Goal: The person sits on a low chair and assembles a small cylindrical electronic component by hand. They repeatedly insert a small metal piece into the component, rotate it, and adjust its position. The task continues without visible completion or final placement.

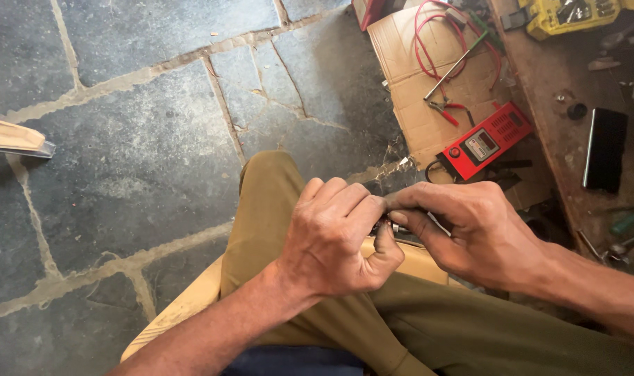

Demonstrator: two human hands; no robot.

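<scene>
Both hands pinch a small metal part above the knee.

Head view: the left hand [334, 240] curls tight, fingers closed around the small metal part [388, 226], while the right hand [470, 233] pinches its other end with narrow fingertips. The part sits just over the olive trouser leg [275, 209], with the red meter [485, 141] beyond it. Judging by this, a steady grip braced on the leg serves best.

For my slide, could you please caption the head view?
Left hand and right hand pinch a small metal part over the lap, red meter nearby.
</scene>
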